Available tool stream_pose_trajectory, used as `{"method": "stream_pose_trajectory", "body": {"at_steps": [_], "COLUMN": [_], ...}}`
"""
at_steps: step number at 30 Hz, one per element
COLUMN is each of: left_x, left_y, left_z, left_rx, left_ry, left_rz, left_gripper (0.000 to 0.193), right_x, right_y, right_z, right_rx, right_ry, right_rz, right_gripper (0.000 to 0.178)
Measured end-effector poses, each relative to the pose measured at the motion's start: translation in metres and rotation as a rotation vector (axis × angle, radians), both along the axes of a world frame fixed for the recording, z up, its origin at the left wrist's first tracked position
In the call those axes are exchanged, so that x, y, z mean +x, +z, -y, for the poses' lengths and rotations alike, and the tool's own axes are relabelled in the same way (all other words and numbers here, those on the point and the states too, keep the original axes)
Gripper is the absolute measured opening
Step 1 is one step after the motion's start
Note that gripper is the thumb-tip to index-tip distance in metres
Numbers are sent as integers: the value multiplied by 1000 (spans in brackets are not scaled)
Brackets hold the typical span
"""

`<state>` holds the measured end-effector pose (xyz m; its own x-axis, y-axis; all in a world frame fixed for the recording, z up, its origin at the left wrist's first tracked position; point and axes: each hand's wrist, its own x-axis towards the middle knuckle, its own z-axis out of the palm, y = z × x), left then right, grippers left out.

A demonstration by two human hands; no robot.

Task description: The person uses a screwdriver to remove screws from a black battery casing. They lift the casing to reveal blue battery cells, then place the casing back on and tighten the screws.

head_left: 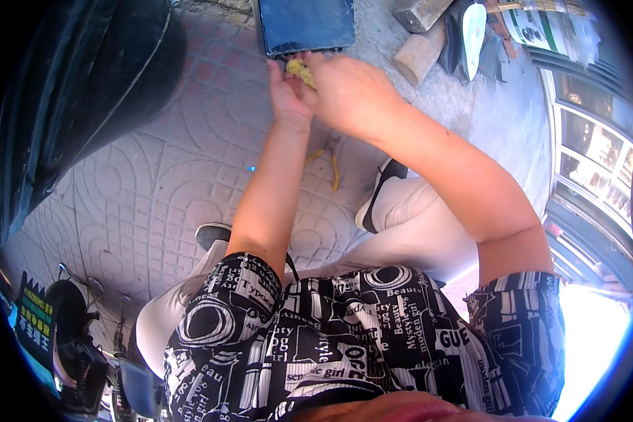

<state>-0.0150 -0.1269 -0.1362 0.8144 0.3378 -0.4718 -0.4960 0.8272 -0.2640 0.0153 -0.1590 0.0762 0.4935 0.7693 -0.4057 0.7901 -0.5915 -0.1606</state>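
Note:
Both my hands meet at the lower edge of a dark blue, box-shaped block (308,25) at the top of the view. A small yellow, mottled piece (301,72) lies between them; its kind is unclear. My left hand (288,95) is turned palm up, thumb raised, with its fingers curled beneath this piece. Bent over it from the right, my right hand (351,90) has its fingers closed, and their tips reach the block's edge. What those fingertips pinch is hidden. Yellow-handled pliers (334,169) lie on the paving below my wrists.
A large dark covered shape (77,91) fills the left side. Wooden blocks (420,55) and a dark bicycle-style saddle (464,39) lie at the upper right. A white-framed window (594,141) stands at the right. Parked vehicle parts (77,344) show at lower left.

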Motion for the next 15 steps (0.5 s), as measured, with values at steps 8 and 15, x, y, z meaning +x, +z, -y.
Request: {"method": "stream_pose_trajectory", "body": {"at_steps": [8,15], "left_x": [-3,-3], "left_y": [-8,-13], "left_z": [-1,-1], "left_rx": [22,34], "left_ry": [22,10], "left_rz": [31,67], "left_gripper": [37,34], "right_x": [-2,-4], "right_y": [8,12], "right_z": [-11,-23], "right_rx": [-61,-79], "right_ry": [-62,-126], "right_rz": [-27,-114], "right_gripper": [37,40]}}
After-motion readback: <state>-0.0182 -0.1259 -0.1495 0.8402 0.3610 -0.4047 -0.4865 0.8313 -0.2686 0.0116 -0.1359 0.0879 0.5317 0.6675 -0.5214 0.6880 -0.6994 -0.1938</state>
